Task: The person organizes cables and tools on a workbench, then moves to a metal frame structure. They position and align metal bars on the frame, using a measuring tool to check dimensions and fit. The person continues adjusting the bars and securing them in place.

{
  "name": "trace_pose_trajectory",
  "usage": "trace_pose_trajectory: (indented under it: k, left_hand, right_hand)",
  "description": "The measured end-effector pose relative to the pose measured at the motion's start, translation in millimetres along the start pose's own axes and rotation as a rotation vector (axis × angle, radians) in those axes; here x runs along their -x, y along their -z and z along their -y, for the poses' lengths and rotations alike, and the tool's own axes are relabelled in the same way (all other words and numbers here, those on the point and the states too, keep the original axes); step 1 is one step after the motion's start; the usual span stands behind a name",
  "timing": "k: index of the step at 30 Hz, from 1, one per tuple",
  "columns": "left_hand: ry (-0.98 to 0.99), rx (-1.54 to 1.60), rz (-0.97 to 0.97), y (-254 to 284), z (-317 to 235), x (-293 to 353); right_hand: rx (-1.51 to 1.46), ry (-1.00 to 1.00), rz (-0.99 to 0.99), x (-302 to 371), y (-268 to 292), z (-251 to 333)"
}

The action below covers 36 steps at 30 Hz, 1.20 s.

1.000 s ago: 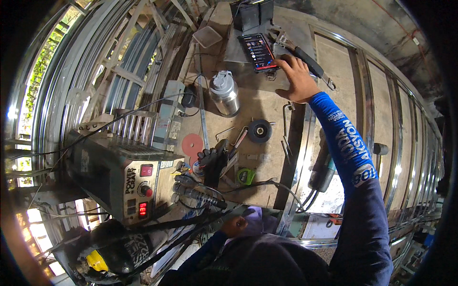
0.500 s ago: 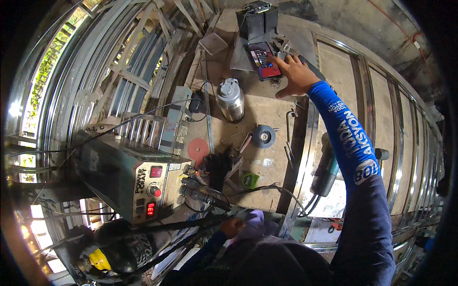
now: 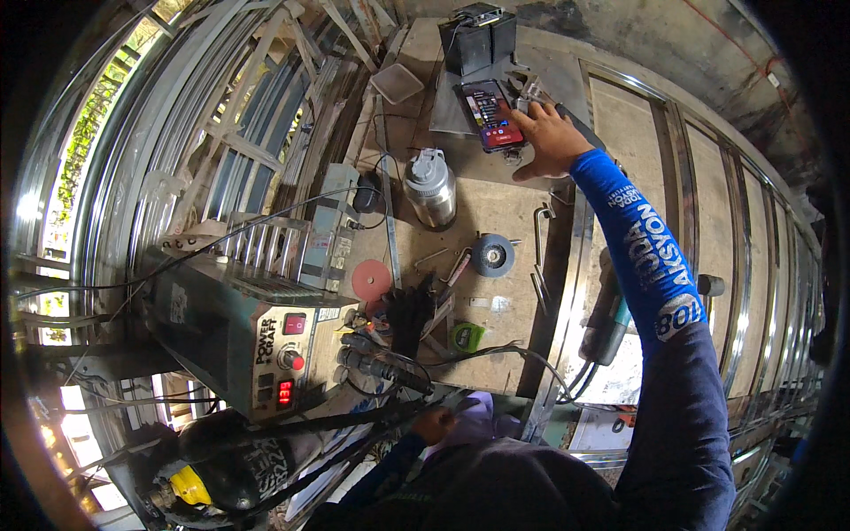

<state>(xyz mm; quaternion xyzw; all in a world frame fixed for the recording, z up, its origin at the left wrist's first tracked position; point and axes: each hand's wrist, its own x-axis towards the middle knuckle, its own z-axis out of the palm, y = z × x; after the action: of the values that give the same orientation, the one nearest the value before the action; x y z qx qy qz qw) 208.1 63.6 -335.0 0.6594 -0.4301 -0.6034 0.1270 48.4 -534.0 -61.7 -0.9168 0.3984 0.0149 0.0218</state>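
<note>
My right hand (image 3: 551, 142), at the end of a blue sleeve, reaches to the far side of the bench with its fingers apart and holds nothing. Its fingertips are at the right edge of a lit smartphone (image 3: 492, 115), which leans against a black box (image 3: 478, 44). Low in the picture, my left hand (image 3: 434, 425) is close to my body, beside a lilac cloth (image 3: 474, 414) and dark cables. Its fingers are mostly hidden, so its grip cannot be made out. A steel flask (image 3: 431, 190) with a grey lid stands nearer than the phone.
A welding machine (image 3: 288, 354) with a red display sits at left, above a black cylinder (image 3: 226, 473). On the bench are a flap disc (image 3: 492, 255), a red disc (image 3: 371, 280), a black glove (image 3: 409, 319) and a green tape measure (image 3: 466, 336). An angle grinder (image 3: 606, 327) lies under my right forearm.
The phone's screen shows a different picture. My right hand stays at the phone with only a slight shift of the fingers. The view has moved a little.
</note>
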Motion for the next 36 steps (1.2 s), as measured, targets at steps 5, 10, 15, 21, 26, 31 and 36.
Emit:
trace_pose_trajectory:
  k: [5, 10, 15, 21, 26, 31, 36]
  left_hand:
    - [0.049, -0.029, 0.004, 0, 1, -2]
    - [0.071, -0.050, 0.013, 3, -4, 2]
    - [0.013, -0.044, -0.048, 2, -8, 6]
    - [0.070, -0.065, -0.011, 1, -4, 7]
    - [0.053, -0.072, -0.016, -6, 13, 4]
    - [0.025, -0.038, -0.055, -14, 31, 1]
    - [0.042, -0.064, -0.044, -13, 38, -2]
  right_hand:
    - [-0.064, 0.010, -0.070, 3, -5, -4]
    - [-0.050, -0.009, -0.103, 3, -7, -2]
    - [-0.050, 0.005, -0.052, -1, -3, 1]
    - [-0.005, -0.021, 0.028, -5, 5, 6]
    - [-0.007, -0.031, 0.038, -14, 8, 6]
    - [0.017, 0.021, 0.019, -30, 10, 6]
    - [0.065, -0.009, 0.170, -51, 14, 5]
